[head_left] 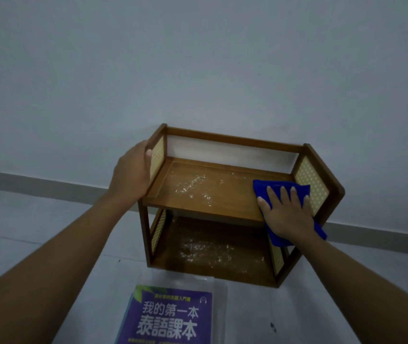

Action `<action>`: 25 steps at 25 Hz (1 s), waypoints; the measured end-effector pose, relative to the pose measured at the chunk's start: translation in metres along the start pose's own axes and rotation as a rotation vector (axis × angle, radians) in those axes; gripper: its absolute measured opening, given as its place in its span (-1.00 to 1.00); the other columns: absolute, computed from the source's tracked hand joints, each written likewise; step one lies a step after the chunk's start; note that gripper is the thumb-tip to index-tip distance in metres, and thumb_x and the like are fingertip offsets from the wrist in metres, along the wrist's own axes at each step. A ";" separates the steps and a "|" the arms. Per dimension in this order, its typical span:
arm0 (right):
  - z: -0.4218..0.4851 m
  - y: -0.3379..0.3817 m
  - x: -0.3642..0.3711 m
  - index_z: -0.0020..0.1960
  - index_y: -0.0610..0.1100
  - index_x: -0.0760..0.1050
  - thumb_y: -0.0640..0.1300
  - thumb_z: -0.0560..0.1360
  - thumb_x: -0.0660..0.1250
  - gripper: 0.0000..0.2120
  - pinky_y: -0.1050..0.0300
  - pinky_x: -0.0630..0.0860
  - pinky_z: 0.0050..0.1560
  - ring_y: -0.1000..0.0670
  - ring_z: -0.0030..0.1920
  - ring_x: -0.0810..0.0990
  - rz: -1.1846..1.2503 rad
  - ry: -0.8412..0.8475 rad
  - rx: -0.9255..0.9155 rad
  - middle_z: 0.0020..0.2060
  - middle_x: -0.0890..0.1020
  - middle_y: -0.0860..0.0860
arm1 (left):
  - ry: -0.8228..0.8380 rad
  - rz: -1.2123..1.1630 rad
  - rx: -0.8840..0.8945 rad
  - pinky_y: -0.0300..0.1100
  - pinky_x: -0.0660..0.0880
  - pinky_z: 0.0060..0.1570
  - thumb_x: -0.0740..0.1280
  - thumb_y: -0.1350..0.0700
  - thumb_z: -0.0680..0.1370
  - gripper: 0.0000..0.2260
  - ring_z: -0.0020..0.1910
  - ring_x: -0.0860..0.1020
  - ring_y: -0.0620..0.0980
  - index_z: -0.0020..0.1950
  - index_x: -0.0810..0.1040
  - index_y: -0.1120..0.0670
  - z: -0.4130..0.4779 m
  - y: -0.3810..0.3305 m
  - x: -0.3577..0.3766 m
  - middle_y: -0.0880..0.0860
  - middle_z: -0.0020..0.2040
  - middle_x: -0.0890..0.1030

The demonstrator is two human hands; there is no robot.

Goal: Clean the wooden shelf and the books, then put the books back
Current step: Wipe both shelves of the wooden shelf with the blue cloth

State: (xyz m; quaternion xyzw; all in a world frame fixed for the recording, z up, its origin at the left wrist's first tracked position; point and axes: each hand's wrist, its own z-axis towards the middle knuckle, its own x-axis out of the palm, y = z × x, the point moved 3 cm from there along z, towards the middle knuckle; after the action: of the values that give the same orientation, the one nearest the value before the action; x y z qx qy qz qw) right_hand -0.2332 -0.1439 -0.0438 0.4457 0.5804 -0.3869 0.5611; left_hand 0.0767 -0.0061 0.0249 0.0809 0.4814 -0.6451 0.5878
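The wooden shelf [235,140] stands on the floor [36,219] with its back against a pale wall [198,58]. It has two boards and woven cane panels at each end. The left hand [131,170] grips the shelf's left end panel: the thumb [148,153] is hooked over the panel's front edge, while the fingers curl round the outer side, out of sight. The right hand [288,212] lies flat on a blue cloth [263,188] at the right end of the upper board, its fingers [284,194] straight, spread and pressing the cloth down. The fingertips point toward the back rail, and the little finger is just beside the right cane panel. Part of the cloth hangs over the board's front edge beneath the wrist. To the left of these fingers, between the two hands, a patch of white specks [193,184] lies scattered on the upper board. A second patch [205,249] lies on the lower board, below the fingers. A purple book [170,319] with large white characters lies face up on the floor in front of the shelf, nearer the person than either hand and well apart from both.
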 end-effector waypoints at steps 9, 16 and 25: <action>0.062 0.051 0.002 0.56 0.05 -0.22 0.28 0.59 -0.23 -0.38 -0.27 -0.34 0.44 -0.19 0.52 -0.29 0.043 0.066 0.071 0.55 -0.22 -0.08 | 0.168 -0.901 -0.507 -0.02 0.50 0.15 0.12 0.08 0.64 -0.65 0.14 0.54 0.00 0.43 0.36 -0.01 0.010 0.015 0.012 0.05 0.18 0.55; 0.074 0.109 0.004 0.56 0.07 -0.08 0.25 0.60 -0.17 -0.42 -0.23 -0.24 0.48 -0.12 0.54 -0.17 0.072 0.007 -0.267 0.55 -0.08 -0.01 | 0.118 -0.868 -0.509 -0.01 0.52 0.12 0.08 0.06 0.65 -0.65 0.12 0.55 0.01 0.43 0.38 -0.03 0.012 0.016 0.015 0.06 0.19 0.55; 0.063 0.022 -0.003 0.54 0.04 0.02 0.24 0.60 -0.21 -0.43 -0.28 -0.31 0.45 -0.13 0.54 -0.12 0.070 -0.050 0.084 0.55 -0.01 -0.07 | 0.154 -0.940 -0.574 -0.09 0.52 0.00 0.08 0.05 0.65 -0.65 0.07 0.54 -0.04 0.45 0.34 -0.06 0.007 0.007 0.010 0.04 0.17 0.54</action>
State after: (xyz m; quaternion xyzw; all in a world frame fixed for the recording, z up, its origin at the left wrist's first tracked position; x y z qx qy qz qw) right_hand -0.1934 -0.1971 -0.0446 0.4792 0.5334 -0.4020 0.5694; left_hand 0.0830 -0.0165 0.0179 -0.2591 0.6637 -0.6731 0.1985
